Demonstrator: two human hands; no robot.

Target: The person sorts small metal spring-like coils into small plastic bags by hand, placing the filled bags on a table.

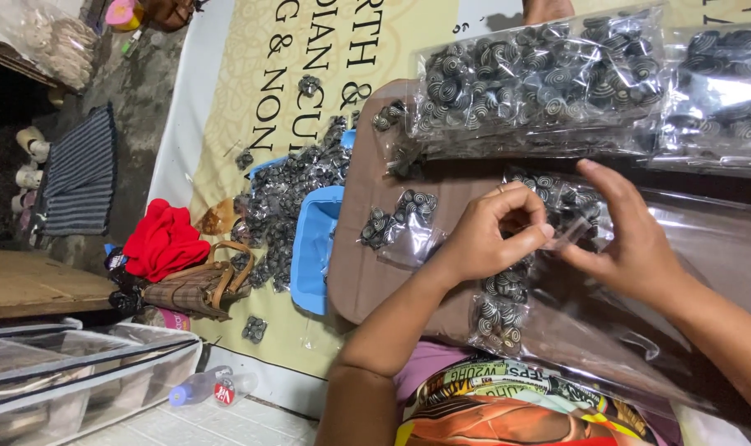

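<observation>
Bright printed shirt (pixel 508 405) fills the lower edge, closest to the lens. Above it, both forearms reach over a brown board (pixel 367 272) resting across the lap.

Left hand (pixel 487 235): fingers curled in, thumb and fingertips pinched on the edge of a small clear plastic bag (pixel 570 227). Right hand (pixel 632 244): fingers fairly straight, thumb and forefinger nipped on the same bag from the other side. Bag sits between the two hands, just above the board; what is in it cannot be told from this angle.

Under the left wrist, a filled bag of black-and-white spiral pieces (pixel 495 318). Two smaller part-filled bags (pixel 396 223) lie on the board to the left, apart from the hands. Large sealed packs of the same spiral pieces (pixel 541 78) stacked at the far edge of the board, more packs (pixel 722 83) to the right.

Beyond the board: blue tray (pixel 313 248) on a printed yellow banner (pixel 309 49), loose heap of spiral pieces (pixel 289 198) beside and on it. Red cloth (pixel 162 239) and woven brown handbag (pixel 198 285) further left, touching. Clear storage drawers (pixel 70 372) at lower left, plastic bottle (pixel 198 386) lying just beside them
</observation>
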